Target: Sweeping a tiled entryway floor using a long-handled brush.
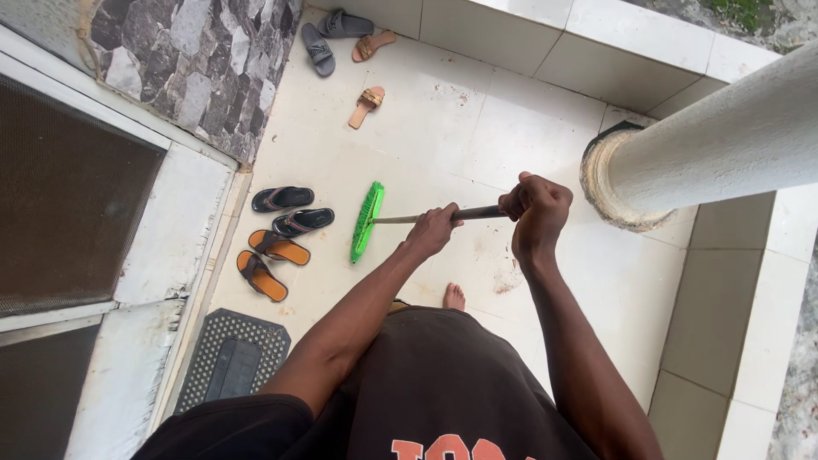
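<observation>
I hold a broom with both hands over a pale tiled floor [443, 128]. Its green brush head [367, 221] rests on the tiles ahead of me, and the dark handle [477, 213] runs back from it toward my body. My left hand [433, 230] grips the handle lower down, nearer the brush. My right hand [537, 209] is closed around the handle's upper end. One bare foot [454, 296] shows below my hands.
Two pairs of sandals, black [291, 210] and orange [268, 261], lie left of the brush. More sandals [341, 43] lie far ahead. A dark doormat [234, 358] sits by the mesh door [68, 196]. A thick white pillar [707, 145] stands at the right, beside a low tiled wall [741, 281].
</observation>
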